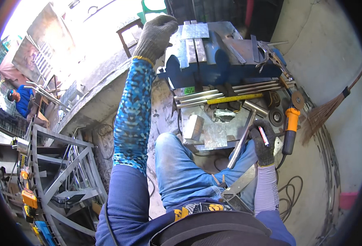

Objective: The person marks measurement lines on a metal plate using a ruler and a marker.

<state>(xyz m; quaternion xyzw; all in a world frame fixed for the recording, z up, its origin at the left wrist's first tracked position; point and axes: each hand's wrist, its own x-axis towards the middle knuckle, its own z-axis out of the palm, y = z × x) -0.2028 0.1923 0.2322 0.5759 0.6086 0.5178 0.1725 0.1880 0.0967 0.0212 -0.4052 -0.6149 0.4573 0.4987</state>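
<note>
My left hand, in a grey knit glove, reaches forward to the left end of the blue-edged metal workbench. Its fingers are loosely bent and the thumb stands apart, with nothing seen between them. Close to it, a small square metal plate lies across flat bars on the bench. My right hand, gloved in dark grey, is closed around a white marker with red on it, above my right thigh. Beside this hand a steel tube slants down toward my knee. A metal square rests across my lap.
An orange angle grinder stands to the right, its cord coiled on the floor. Steel tubes and a yellow bar lie below the benchtop. A broom leans by the wall. Metal frames and a seated person are left.
</note>
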